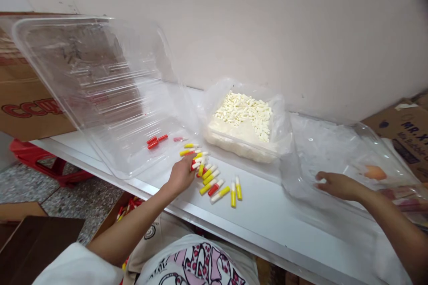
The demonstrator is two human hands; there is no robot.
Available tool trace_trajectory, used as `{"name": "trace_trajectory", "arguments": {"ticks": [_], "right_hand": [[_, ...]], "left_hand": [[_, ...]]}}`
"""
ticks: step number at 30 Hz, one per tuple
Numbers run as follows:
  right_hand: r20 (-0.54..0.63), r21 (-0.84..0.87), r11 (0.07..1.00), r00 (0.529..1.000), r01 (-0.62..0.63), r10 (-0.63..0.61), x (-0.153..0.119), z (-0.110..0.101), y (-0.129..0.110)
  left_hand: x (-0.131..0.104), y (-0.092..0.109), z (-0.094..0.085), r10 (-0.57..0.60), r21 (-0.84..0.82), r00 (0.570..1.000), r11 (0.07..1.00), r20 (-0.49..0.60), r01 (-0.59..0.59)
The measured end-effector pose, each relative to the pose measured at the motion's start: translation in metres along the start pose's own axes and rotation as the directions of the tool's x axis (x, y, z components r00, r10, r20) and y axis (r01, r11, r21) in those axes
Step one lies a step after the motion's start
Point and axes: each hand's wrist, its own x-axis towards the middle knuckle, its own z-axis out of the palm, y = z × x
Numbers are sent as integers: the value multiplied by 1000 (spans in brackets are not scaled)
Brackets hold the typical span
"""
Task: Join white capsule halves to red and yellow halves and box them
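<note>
Tubes [216, 187] loose on the table [267, 222], white bits [247, 113] plentiful

At far left a carton [30, 84] stands behind a clear tub [129, 174] tipped on its side; a few red pieces [156, 141] lie within or behind it, I cannot tell which. The left hand [182, 174] is at the pile's edge, fingers curled round a few of the tubes. The others lie just to its right, mostly yellow or red with a white end, so those look finished. Beyond them the white bits fill much of a bag-lined tray [240, 153], which suggests more is left than done. Well apart, the right hand [337, 185] has its fingertips pinched on a white piece [322, 181], above or inside a second tub [381, 142], whose raised rim could hinder that arm. Beside it lies a blurred orange thing [375, 172]; a second carton [401, 131] stands at the right edge.
</note>
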Motion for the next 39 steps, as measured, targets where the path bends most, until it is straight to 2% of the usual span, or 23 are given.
{"name": "trace_trajectory", "arguments": {"ticks": [1, 3, 6, 9, 12, 14, 16, 18, 19, 20, 21, 22, 24, 25, 29, 32, 34, 35, 36, 37, 39], "right_hand": [[113, 13, 999, 992, 49, -50, 1, 8, 4], [303, -5, 994, 948, 106, -99, 3, 20, 3], [312, -33, 990, 942, 139, -122, 4, 26, -5], [281, -17, 991, 952, 135, -125, 3, 25, -9], [181, 15, 992, 976, 122, -123, -2, 14, -15], [2, 82, 995, 998, 61, -61, -10, 1, -28], [-223, 212, 977, 974, 9, 40, -23, -13, -54], [-343, 322, 943, 939, 81, 37, -40, -22, -90], [-302, 335, 926, 951, 172, -67, -50, -23, -111], [-250, 308, 902, 940, 302, -230, -60, -22, -132], [-192, 287, 838, 885, 464, -424, -70, -19, -152], [-136, 279, 752, 800, 597, -584, -78, -14, -170], [-77, 274, 633, 672, 724, -736, -90, -4, -196], [-60, 277, 608, 645, 744, -762, -94, 0, -204], [-10, 292, 595, 624, 749, -781, -98, 8, -213], [-32, 214, 500, 518, 839, -855, -99, 8, -215], [-48, 115, 450, 458, 885, -888, -101, 8, -220], [-47, 85, 445, 450, 891, -892, -102, 9, -222], [-40, 84, 462, 466, 883, -884, -104, 10, -225], [-28, 123, 503, 509, 856, -860, -105, 11, -228], [60, 319, 619, 636, 718, -769, -107, 15, -233]], "left_hand": [[-1, 0, -4, -46, -110, 999, 993, -13, 44], [-6, 2, -12, -130, -297, 992, 947, -6, 122], [-16, 4, -20, -178, -466, 983, 866, 51, 182], [-26, 6, -24, -167, -592, 968, 767, 190, 248], [-31, 10, -26, -120, -673, 945, 675, 305, 302], [-32, 15, -27, -73, -724, 938, 617, 339, 309], [-32, 21, -30, -3, -773, 936, 563, 352, 293], [-33, 30, -34, 74, -785, 924, 555, 376, 276], [-33, 36, -36, 108, -770, 914, 582, 391, 261], [-34, 42, -39, 140, -743, 904, 626, 404, 235], [-34, 48, -42, 173, -707, 898, 682, 405, 188], [-35, 53, -45, 211, -669, 894, 733, 395, 122], [-37, 62, -50, 293, -603, 887, 797, 357, -20], [-37, 65, -52, 326, -582, 883, 809, 338, -76], [-40, 66, -58, 375, -554, 870, 819, 320, -149], [-43, 67, -64, 415, -531, 837, 827, 357, -184], [-45, 71, -67, 450, -461, 812, 849, 373, -258], [-45, 73, -68, 470, -392, 801, 861, 371, -324], [-45, 75, -69, 491, -294, 792, 867, 363, -402], [-45, 76, -70, 511, -172, 783, 859, 355, -483], [-42, 76, -67, 555, 66, 749, 786, 362, -614]]}}
